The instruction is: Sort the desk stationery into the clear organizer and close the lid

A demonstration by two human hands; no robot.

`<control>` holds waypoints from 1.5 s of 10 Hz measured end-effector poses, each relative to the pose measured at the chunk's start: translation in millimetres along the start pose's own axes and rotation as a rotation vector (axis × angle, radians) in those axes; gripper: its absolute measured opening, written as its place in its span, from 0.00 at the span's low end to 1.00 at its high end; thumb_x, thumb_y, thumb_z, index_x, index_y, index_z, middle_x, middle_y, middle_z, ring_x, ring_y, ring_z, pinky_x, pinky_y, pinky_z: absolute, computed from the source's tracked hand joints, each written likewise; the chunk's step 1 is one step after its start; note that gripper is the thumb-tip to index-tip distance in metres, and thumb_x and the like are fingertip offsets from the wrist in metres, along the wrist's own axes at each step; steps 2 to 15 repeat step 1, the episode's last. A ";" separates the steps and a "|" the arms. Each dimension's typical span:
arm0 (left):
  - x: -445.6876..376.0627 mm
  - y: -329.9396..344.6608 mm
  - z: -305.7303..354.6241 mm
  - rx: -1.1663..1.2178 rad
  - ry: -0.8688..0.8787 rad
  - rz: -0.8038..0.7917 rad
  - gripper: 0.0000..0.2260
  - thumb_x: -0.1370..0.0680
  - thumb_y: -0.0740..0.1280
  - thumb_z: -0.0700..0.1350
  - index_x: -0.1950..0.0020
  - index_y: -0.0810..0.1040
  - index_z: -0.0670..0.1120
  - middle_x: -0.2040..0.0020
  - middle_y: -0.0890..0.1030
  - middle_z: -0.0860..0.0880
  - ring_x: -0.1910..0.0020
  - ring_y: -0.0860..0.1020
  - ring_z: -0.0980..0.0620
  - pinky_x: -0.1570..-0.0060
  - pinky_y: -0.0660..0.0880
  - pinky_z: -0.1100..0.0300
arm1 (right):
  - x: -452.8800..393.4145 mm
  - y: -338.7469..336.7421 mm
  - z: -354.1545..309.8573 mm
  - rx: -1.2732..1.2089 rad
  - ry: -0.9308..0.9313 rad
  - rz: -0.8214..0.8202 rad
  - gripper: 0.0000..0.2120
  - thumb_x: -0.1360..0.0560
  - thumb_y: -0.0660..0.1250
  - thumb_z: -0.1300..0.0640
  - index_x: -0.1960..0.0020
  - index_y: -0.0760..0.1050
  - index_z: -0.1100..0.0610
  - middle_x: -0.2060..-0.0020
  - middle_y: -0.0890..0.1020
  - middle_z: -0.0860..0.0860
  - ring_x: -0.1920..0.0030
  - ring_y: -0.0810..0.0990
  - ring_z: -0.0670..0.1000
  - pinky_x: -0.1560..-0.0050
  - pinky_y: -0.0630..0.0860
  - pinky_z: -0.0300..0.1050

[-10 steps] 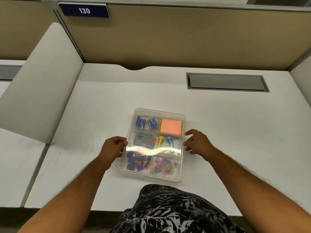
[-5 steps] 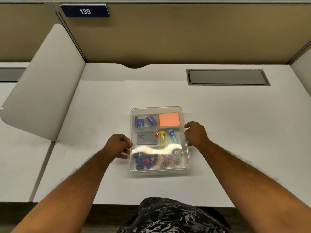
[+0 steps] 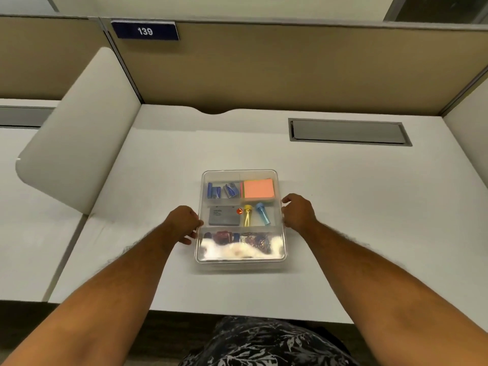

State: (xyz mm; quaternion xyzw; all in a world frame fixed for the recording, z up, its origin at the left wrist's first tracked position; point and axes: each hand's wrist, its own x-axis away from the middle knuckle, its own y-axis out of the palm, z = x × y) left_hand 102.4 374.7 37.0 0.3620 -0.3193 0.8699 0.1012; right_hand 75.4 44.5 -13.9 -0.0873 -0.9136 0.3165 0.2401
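A clear organizer (image 3: 240,219) is seen on the white desk (image 3: 343,207), lid (image 3: 239,174) shut over it. Glare is spread across the near third of the lid; the two front compartments are largely washed out, and only dark red and blue shapes on the left and a multicoloured tangle on the right can be made out, uncounted.

Behind the glare, one grey pad (image 3: 224,215), one small orange item (image 3: 239,211), one yellow clip (image 3: 247,216) and one blue clip (image 3: 262,213) are counted in the middle row. In the back row, three blue clips (image 3: 220,191) sit left and one stack of sticky notes (image 3: 258,190) right.

The left hand (image 3: 183,223) is curled against the organizer's left edge, fingertips hidden behind it. The right hand (image 3: 298,211) is loosely curled, touching the right edge. A firm grip cannot be told for either.

One number plate (image 3: 145,30) reading 139 is fixed on the partition.
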 end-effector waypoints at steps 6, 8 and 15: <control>8.4 4.2 2.5 -0.086 0.022 0.114 0.28 0.26 0.77 0.48 0.32 0.70 0.42 0.35 0.76 0.38 0.43 0.81 0.41 0.49 0.82 0.45 | 9.4 -7.8 8.0 0.045 -0.072 0.042 0.11 0.22 0.66 0.63 0.43 0.77 0.51 0.52 0.84 0.54 0.47 0.85 0.62 0.45 0.82 0.56; 8.4 4.2 2.5 -0.086 0.022 0.114 0.28 0.26 0.77 0.48 0.32 0.70 0.42 0.35 0.76 0.38 0.43 0.81 0.41 0.49 0.82 0.45 | 9.4 -7.8 8.0 0.045 -0.072 0.042 0.11 0.22 0.66 0.63 0.43 0.77 0.51 0.52 0.84 0.54 0.47 0.85 0.62 0.45 0.82 0.56; 8.4 4.2 2.5 -0.086 0.022 0.114 0.28 0.26 0.77 0.48 0.32 0.70 0.42 0.35 0.76 0.38 0.43 0.81 0.41 0.49 0.82 0.45 | 9.4 -7.8 8.0 0.045 -0.072 0.042 0.11 0.22 0.66 0.63 0.43 0.77 0.51 0.52 0.84 0.54 0.47 0.85 0.62 0.45 0.82 0.56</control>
